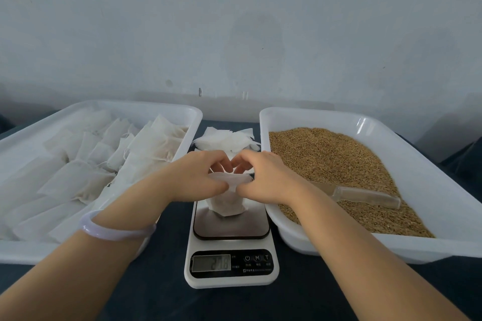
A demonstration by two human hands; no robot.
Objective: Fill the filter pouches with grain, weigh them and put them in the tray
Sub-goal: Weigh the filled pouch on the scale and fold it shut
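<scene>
A white filter pouch (228,204) with grain in it stands upright on the steel plate of a white kitchen scale (230,229). My left hand (198,177) and my right hand (263,177) both pinch the pouch's open top rim from either side. The scale's display (211,263) shows blurred digits. A white tray (440,167) on the right holds brown grain (336,164) with a clear plastic scoop (365,197) lying in it. The white tray (20,138) on the left holds several filled pouches (104,154).
A stack of empty white pouches (227,139) lies behind the scale between the two trays. Everything sits on a dark blue tabletop (234,305) against a pale wall. A pale bangle (117,229) is on my left wrist.
</scene>
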